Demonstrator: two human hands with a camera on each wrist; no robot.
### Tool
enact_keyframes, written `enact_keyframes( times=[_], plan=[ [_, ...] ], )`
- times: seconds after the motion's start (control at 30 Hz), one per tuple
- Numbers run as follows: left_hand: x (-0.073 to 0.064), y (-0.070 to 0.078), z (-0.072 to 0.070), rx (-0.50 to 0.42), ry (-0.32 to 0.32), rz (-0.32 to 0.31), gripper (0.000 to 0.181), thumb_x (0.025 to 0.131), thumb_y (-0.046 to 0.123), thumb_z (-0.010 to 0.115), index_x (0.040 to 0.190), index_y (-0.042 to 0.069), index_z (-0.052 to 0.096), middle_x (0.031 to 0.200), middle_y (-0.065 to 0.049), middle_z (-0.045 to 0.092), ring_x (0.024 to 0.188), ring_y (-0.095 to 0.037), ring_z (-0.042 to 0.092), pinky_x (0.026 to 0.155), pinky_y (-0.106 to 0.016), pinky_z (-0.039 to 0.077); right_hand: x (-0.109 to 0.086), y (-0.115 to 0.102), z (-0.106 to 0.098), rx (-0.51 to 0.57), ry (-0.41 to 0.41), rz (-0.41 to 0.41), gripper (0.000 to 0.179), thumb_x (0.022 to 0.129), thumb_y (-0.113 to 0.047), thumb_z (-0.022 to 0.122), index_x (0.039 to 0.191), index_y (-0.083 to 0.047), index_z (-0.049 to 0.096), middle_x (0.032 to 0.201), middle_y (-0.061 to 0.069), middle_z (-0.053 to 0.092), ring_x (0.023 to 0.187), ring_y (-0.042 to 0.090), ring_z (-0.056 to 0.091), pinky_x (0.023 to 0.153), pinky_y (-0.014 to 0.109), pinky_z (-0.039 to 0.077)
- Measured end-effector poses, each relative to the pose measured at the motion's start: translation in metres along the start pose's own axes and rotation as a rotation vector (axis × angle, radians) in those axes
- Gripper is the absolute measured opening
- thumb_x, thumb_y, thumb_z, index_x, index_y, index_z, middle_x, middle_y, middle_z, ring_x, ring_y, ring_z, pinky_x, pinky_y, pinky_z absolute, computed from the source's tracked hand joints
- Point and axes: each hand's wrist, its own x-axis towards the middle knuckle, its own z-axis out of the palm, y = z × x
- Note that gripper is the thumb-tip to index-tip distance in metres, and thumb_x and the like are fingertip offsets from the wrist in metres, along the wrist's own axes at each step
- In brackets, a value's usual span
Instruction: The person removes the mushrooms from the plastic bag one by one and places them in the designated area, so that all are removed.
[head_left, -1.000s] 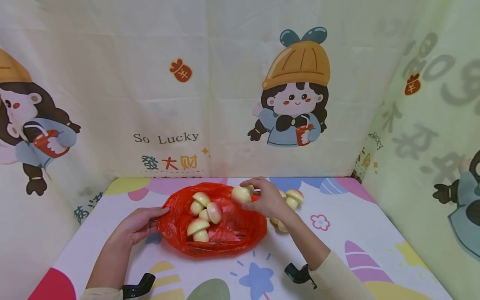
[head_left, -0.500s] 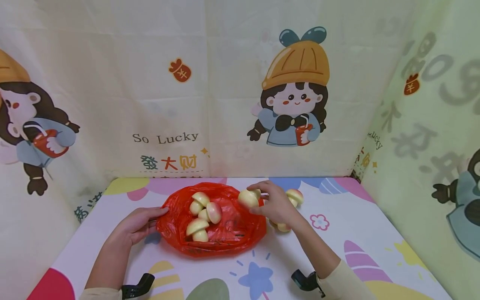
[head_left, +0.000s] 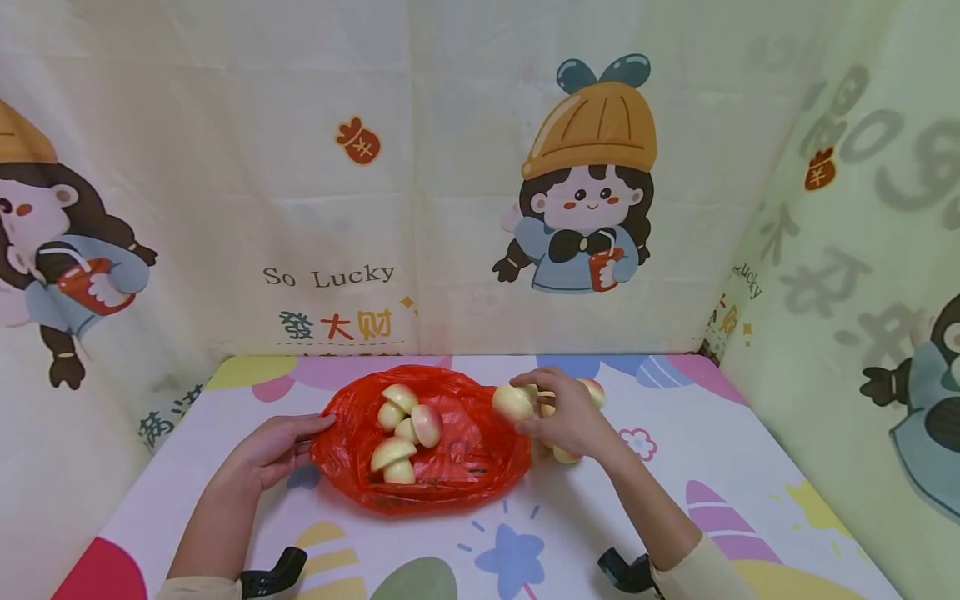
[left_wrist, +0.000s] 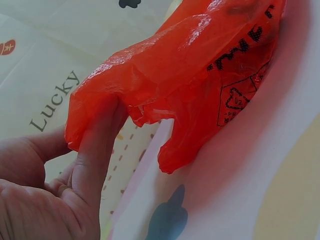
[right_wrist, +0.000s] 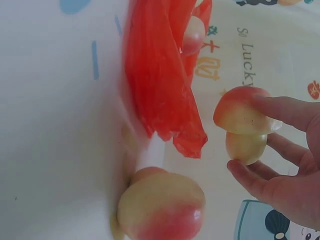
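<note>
A red plastic bag (head_left: 472, 487) lies spread with its mouth up, and three toy mushrooms (head_left: 393, 452) with pink and cream caps sit in it. My left hand (head_left: 272, 452) pinches the bag's left rim; in the left wrist view the red plastic (left_wrist: 150, 75) drapes over the fingertips. Above the bag's right rim, my right hand (head_left: 566, 417) holds another mushroom (head_left: 513, 403) between thumb and fingers. The right wrist view shows this mushroom (right_wrist: 245, 120) raised off the table, cap towards the thumb side, clear of the bag.
More mushrooms (head_left: 592, 390) lie on the table to the right of the bag, partly hidden behind my right hand. One mushroom (right_wrist: 165, 207) shows close up in the right wrist view. A printed cloth backdrop (head_left: 450, 208) stands behind the patterned tabletop (head_left: 585, 533).
My right hand has moved rightwards with its mushroom, from over the bag to its right rim. The left hand, the bag and the three mushrooms inside stay in place.
</note>
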Motion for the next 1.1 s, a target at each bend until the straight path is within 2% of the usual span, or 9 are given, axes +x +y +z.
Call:
enact_keyframes(
  times=[0.43,0.6,0.93,1.1],
  plan=[
    [-0.001,0.001,0.001,0.013,0.0,0.0,0.05,0.102,0.023,0.069,0.145,0.0,0.058,0.103,0.0,0.078,0.091,-0.018,0.078,0.086,-0.033,0.064,-0.006,0.013,-0.017,-0.004,-0.017,-0.038,0.054,0.078,-0.011,0.09,0.128,-0.021,0.072,0.139,0.007,0.06,0.128,0.034,0.059,0.093,0.048,0.063],
    [-0.001,0.0,0.0,0.012,-0.005,0.004,0.049,0.102,0.024,0.069,0.144,0.0,0.059,0.103,0.001,0.078,0.092,-0.018,0.078,0.086,-0.033,0.064,-0.01,0.017,-0.027,0.001,-0.017,-0.027,0.057,0.077,-0.017,0.092,0.13,-0.02,0.071,0.141,0.008,0.06,0.129,0.035,0.059,0.096,0.049,0.062],
    [-0.002,0.001,-0.001,0.003,-0.019,-0.001,0.042,0.102,0.023,0.069,0.139,0.004,0.066,0.102,0.001,0.078,0.091,-0.017,0.078,0.086,-0.032,0.064,-0.018,0.027,-0.047,0.008,-0.006,0.002,0.053,0.081,-0.015,0.088,0.131,-0.017,0.069,0.137,0.008,0.061,0.128,0.038,0.06,0.093,0.049,0.063],
    [-0.002,0.001,-0.001,0.004,-0.016,-0.003,0.044,0.102,0.023,0.069,0.141,0.003,0.064,0.102,0.001,0.078,0.091,-0.017,0.078,0.085,-0.032,0.064,-0.019,0.035,-0.06,-0.017,-0.004,-0.032,0.054,0.083,-0.017,0.087,0.134,-0.015,0.068,0.137,0.01,0.063,0.129,0.039,0.058,0.098,0.053,0.06]
  ],
)
